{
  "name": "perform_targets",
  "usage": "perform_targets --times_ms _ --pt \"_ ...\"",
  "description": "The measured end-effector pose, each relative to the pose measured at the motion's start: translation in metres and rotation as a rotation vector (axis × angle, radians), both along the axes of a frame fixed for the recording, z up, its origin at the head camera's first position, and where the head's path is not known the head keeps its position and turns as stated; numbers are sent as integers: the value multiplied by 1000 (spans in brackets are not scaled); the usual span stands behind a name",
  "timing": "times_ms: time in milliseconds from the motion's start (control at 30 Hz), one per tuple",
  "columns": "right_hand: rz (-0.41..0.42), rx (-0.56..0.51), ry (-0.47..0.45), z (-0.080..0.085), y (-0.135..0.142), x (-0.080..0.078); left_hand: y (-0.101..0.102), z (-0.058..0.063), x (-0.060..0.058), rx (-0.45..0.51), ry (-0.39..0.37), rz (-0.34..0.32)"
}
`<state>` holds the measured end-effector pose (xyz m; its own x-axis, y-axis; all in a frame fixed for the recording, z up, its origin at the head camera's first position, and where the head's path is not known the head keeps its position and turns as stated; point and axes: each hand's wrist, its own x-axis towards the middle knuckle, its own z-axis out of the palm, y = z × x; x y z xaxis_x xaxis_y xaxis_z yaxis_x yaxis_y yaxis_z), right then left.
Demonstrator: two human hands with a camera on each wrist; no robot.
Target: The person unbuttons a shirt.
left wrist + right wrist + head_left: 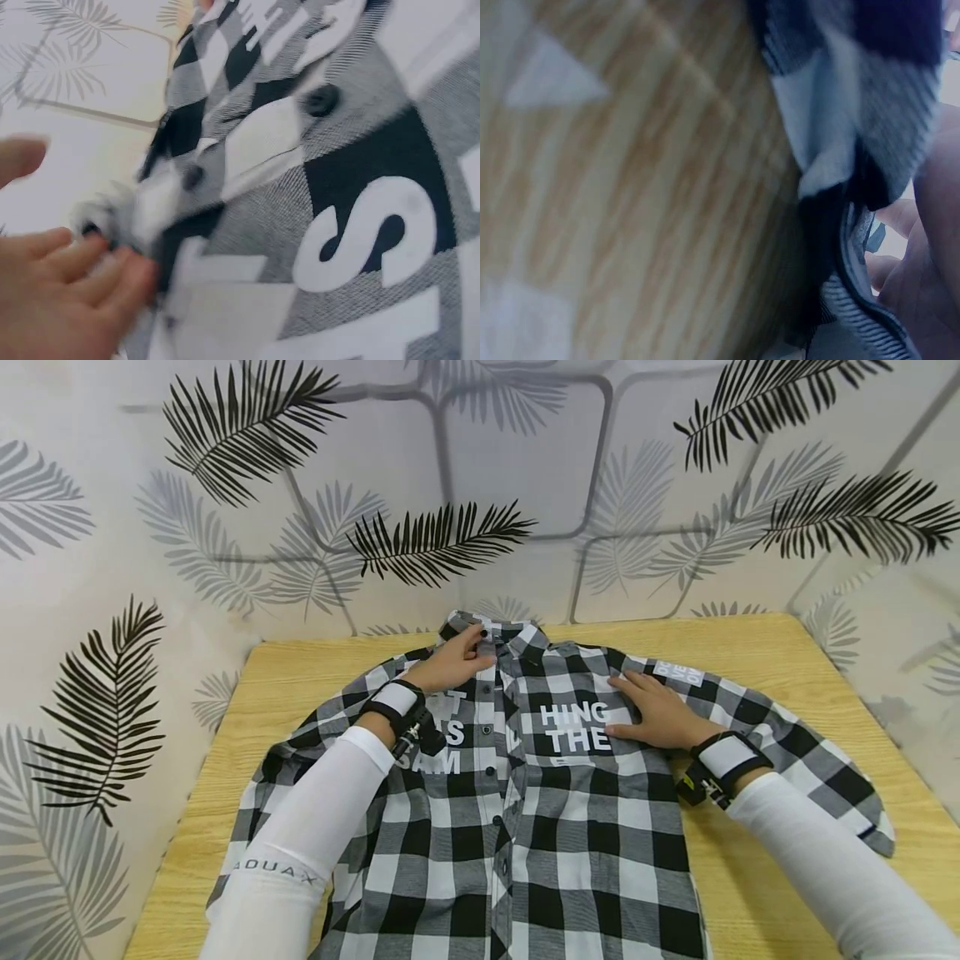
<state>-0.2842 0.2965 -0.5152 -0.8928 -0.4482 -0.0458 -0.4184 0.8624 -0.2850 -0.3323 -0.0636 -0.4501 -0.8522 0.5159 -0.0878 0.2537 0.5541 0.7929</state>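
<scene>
A black, white and grey checked button-up shirt lies front up, its collar toward the wall and white lettering across the chest. My left hand is at the collar's left side, beside the top of the button placket. In the left wrist view the left hand has its fingers extended by the collar edge and its thumb apart. My right hand rests with spread fingers on the chest near the sleeve seam. Part of the right hand shows behind the fabric in the right wrist view.
A light wood table bears the shirt. Behind it stands a wall with a feather-leaf pattern. The right sleeve stretches out toward the table's right edge; the left sleeve lies partly under my forearm.
</scene>
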Motion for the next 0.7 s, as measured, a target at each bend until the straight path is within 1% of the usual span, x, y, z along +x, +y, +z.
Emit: perform_targets --times_ms 67,100,167,233,300,367,433,500,600,700 --pt "5 3 -3 0 0 0 -2 -5 4 -71 -17 -77" --pt "4 4 -3 0 0 0 -3 -7 6 -97 -8 -102" --pt "4 6 5 1 0 1 -8 -11 11 -132 31 -122" --pt "-12 9 31 2 -2 4 -16 -12 17 -153 80 -110" --pt "-36 16 76 5 -5 9 -28 -14 22 -177 126 -81" --pt "-60 28 120 7 -9 17 -42 -16 28 -217 166 -53" --pt "-81 41 137 11 -12 28 -58 -18 36 -253 183 -41" --pt "-85 68 112 13 -14 39 -75 -21 43 -287 185 -46" --pt "-68 111 15 15 -15 54 -96 -25 54 -337 193 -79" --pt "-26 136 -63 13 -11 61 -110 -31 65 -429 203 -123"
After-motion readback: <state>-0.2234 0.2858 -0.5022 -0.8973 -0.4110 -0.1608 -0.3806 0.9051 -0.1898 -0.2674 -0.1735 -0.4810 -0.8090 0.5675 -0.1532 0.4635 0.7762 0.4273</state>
